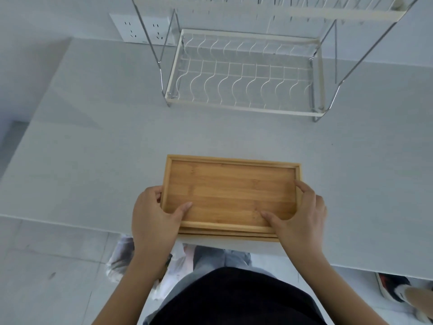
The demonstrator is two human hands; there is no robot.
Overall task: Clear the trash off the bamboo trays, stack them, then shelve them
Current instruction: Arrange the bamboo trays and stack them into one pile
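Both hands, left hand (154, 214) and right hand (302, 216), grip the cleared, stacked bamboo trays (230, 195) at the table's (93, 148) near edge; shelving on the rack (243, 73) remains.

Grey table (117, 148): wire rack (243, 73), bamboo trays (230, 195) (stacked).

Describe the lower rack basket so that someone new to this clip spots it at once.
Start at the grey counter and look past the bamboo trays toward the wall. The lower rack basket sits there, beside the wall socket. Wavy white wires and a cream rim set it apart.
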